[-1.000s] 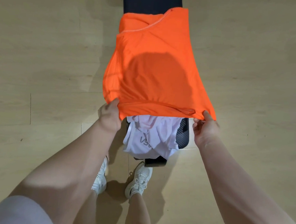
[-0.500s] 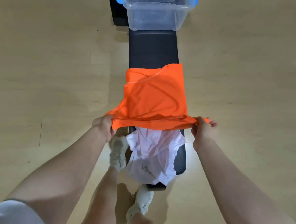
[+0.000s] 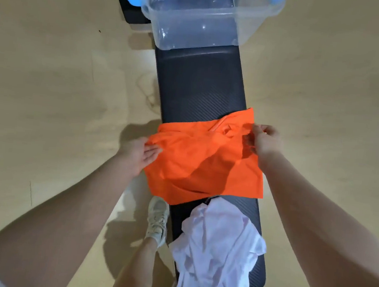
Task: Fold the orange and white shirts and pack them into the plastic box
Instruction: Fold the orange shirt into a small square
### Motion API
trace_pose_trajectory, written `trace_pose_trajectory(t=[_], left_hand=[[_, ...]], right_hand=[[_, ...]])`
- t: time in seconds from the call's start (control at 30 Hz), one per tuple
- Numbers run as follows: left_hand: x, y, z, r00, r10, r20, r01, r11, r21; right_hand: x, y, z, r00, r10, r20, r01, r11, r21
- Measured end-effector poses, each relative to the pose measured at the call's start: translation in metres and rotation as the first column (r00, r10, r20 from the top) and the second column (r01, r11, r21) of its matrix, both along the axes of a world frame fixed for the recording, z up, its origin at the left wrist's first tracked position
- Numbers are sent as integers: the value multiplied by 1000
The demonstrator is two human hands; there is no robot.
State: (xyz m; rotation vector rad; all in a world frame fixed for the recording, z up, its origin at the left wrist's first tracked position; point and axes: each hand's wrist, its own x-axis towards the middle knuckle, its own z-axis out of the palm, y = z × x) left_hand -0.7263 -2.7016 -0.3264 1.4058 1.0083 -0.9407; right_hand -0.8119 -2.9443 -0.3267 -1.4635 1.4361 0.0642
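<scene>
Now my left hand (image 3: 141, 155) pinches the left edge of the orange shirt (image 3: 205, 161), with its thumb and fingers on the cloth. My right hand (image 3: 266, 141) is curled around the far right corner of the same shirt, up near the collar. So both hands hold the orange shirt, one on each side, and it lies right between them.

It is spread across the black surface (image 3: 201, 86) and its sides hang a bit over both edges. It is folded over on itself but still bumpy and wrinkled, and its long way runs from left to right, across the surface.

The plastic box (image 3: 210, 26) stands straight ahead of my hands at the far end of the surface, well apart from the shirt. It is see-through with blue handles, and I see no clothes in it. I think the shirt needs one more fold before it goes forward into the box.

The white shirt (image 3: 216, 256) lies in a messy heap close to me, just behind the orange one, not yet folded.
</scene>
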Motion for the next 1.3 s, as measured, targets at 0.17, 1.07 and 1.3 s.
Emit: trace_pose_trajectory(t=[0.17,1.07,1.3], left_hand=[[0,-6,-42,521,-773,362,590,633,502],[29,6,-61,243,-906,348,791,392,469],[66,-34,-34,152,-881,448,674,424,605]], right_hand=[[4,-14,-20,962,251,-111,-255,967,-25],[17,-31,-58,988,143,-61,-150,980,-129],[29,-63,-44,988,107,-111,-140,924,-357]])
